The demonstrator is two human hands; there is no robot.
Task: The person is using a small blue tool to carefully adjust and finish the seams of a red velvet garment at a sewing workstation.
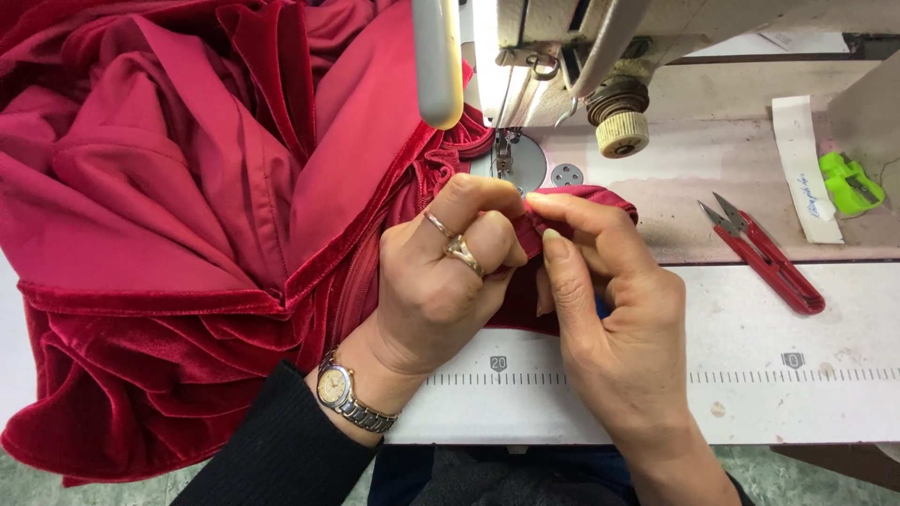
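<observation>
Both my hands, left hand [441, 281] and right hand [609, 309], had fingers pinched shut on red velvet dress [187, 187] edge. Fold sat just short of sewing machine needle [503, 150]. Not sewn there yet. Red thread snips [764, 253] lay untouched on table [750, 403].

Crimson velvet garment [187, 244], bunched left; folded edge beneath sewing-machine needle

The cloth [187, 215] lies heaped on the left of the surface [750, 394], its edge running under the sewing machine [562, 56] at the back. Both hands, left hand [441, 281] and right hand [609, 309], sit just before the needle, pinching that edge. Snips [764, 253] lie to the right, a clip [848, 183] behind them.
</observation>
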